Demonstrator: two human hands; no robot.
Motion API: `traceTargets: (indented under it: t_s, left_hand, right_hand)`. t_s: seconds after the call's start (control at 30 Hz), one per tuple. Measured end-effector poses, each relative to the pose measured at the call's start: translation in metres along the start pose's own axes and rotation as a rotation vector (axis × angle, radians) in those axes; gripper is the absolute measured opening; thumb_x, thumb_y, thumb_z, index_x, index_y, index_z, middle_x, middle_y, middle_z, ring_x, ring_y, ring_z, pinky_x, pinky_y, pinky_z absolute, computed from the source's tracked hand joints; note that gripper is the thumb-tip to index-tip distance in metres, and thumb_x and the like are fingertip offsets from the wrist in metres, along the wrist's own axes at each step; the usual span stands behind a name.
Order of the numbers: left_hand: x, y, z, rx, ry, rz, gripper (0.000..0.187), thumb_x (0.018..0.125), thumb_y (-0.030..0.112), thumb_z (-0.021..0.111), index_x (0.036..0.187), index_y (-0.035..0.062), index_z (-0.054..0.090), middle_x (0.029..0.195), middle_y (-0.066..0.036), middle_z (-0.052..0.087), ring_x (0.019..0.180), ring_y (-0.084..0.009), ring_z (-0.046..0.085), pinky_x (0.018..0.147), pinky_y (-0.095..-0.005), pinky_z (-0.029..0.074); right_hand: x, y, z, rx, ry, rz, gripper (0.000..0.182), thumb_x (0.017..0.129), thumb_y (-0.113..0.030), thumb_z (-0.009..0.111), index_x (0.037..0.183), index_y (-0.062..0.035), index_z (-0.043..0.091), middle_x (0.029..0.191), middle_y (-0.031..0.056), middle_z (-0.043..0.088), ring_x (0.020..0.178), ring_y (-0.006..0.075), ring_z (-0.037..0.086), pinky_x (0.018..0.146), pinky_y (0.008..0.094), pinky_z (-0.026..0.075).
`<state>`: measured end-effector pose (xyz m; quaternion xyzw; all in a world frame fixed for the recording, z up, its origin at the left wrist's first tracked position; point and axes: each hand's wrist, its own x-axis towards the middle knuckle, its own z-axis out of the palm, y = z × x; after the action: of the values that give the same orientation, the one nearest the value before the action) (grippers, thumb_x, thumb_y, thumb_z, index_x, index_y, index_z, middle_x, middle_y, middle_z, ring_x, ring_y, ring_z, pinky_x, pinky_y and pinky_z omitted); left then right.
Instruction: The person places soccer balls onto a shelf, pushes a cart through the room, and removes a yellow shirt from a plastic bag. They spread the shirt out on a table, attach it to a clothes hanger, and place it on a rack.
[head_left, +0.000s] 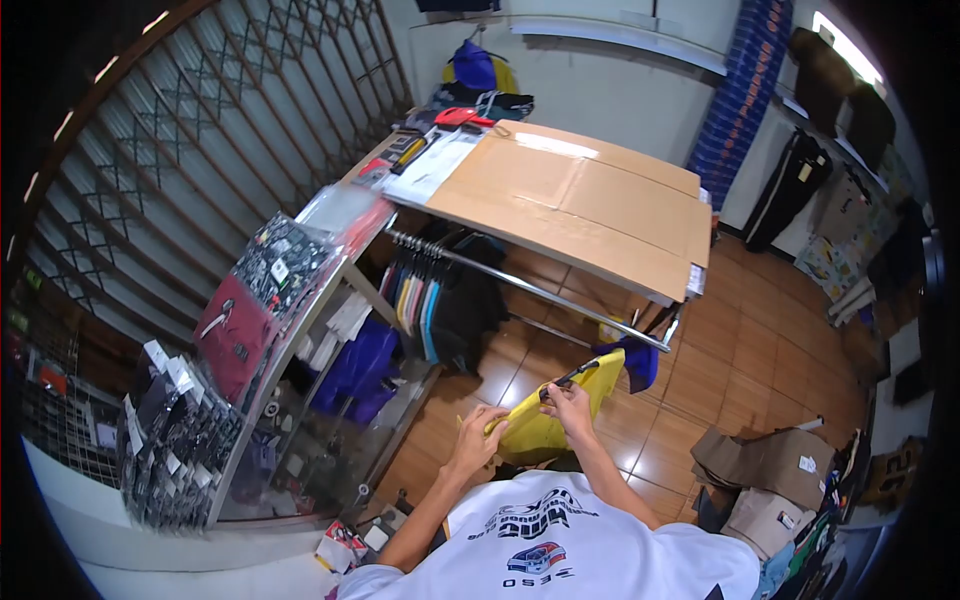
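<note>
A yellow garment (pixel 535 437) hangs down in front of my body, its top edge stretched between my two hands. My left hand (pixel 476 437) pinches the near-left end of that edge. Farther along it, my right hand (pixel 568 408) grips the edge beside a slim black piece (pixel 572 375) that looks like part of a hanger. The garment's lower part is hidden behind my shirt and forearms. A purple-blue cloth (pixel 642 368) hangs just past the garment's far end, beneath the rail.
A cardboard-topped table (pixel 580 185) stands ahead, with a metal rail (pixel 530 287) along its near side. Dark clothes (pixel 465 310) hang there on hangers. To the left is a glass display case (pixel 300 440) with packed garments. Folded brown clothes (pixel 775 465) are piled at right.
</note>
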<state>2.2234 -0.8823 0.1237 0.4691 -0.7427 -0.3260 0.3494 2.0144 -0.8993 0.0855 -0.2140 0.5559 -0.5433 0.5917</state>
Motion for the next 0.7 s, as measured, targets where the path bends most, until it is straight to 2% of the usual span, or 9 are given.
traceTargets:
  t_s: [0.17,0.3,0.4,0.47,0.6,0.7]
  left_hand:
    - [-0.011,-0.041,-0.009,-0.063,0.12,-0.182,0.019,0.083,0.003,0.069,0.102,0.0012,0.07,0.096,-0.016,0.065,0.09,-0.0318,0.063,0.081,-0.0373,0.05]
    - [-0.011,-0.08,-0.013,-0.054,0.199,-0.243,0.02,0.083,0.003,0.068,0.103,0.0014,0.07,0.094,-0.016,0.066,0.09,-0.0319,0.063,0.081,-0.037,0.05]
    - [-0.005,-0.102,-0.019,-0.049,0.219,-0.31,0.021,0.084,0.005,0.069,0.105,0.0016,0.07,0.096,-0.016,0.065,0.09,-0.032,0.064,0.081,-0.0367,0.051]
    - [0.007,-0.112,-0.027,-0.016,0.177,-0.401,0.026,0.084,0.008,0.069,0.109,0.0018,0.069,0.099,-0.017,0.065,0.091,-0.0322,0.064,0.083,-0.037,0.051]
    - [0.025,-0.159,-0.037,0.085,0.119,-0.391,0.033,0.085,0.01,0.07,0.116,0.0022,0.066,0.102,-0.015,0.064,0.092,-0.0273,0.064,0.08,-0.0345,0.052]
    - [0.043,-0.18,-0.05,0.045,0.091,-0.518,0.032,0.085,0.012,0.07,0.114,0.0011,0.066,0.101,-0.018,0.065,0.092,-0.0321,0.064,0.084,-0.0387,0.052]
  right_hand:
    - [0.042,0.03,0.042,-0.107,-0.092,0.082,0.023,0.096,-0.015,0.062,0.111,0.0024,0.056,0.098,0.01,0.068,0.079,0.0162,0.067,0.065,0.0271,0.059]
    - [0.084,0.051,0.075,-0.111,-0.139,0.11,0.025,0.096,-0.017,0.062,0.111,0.0015,0.057,0.092,0.0062,0.067,0.072,0.0131,0.063,0.06,0.026,0.056]
    - [0.122,0.064,0.098,-0.195,-0.122,0.147,0.022,0.096,-0.018,0.063,0.106,0.0012,0.06,0.089,0.0051,0.066,0.069,0.0112,0.06,0.058,0.0244,0.054]
    - [0.153,0.074,0.115,-0.23,-0.121,0.164,0.021,0.096,-0.018,0.063,0.104,0.0006,0.061,0.087,0.005,0.066,0.068,0.0107,0.06,0.056,0.0243,0.053]
    - [0.224,0.095,0.146,-0.262,-0.079,0.267,0.016,0.096,-0.018,0.062,0.096,-0.0018,0.062,0.081,0.0048,0.064,0.062,0.0099,0.058,0.053,0.0242,0.051]
    - [0.284,0.125,0.157,-0.268,-0.099,0.325,0.015,0.096,-0.018,0.062,0.09,-0.0045,0.061,0.075,0.0048,0.063,0.056,0.0103,0.056,0.05,0.0248,0.05]
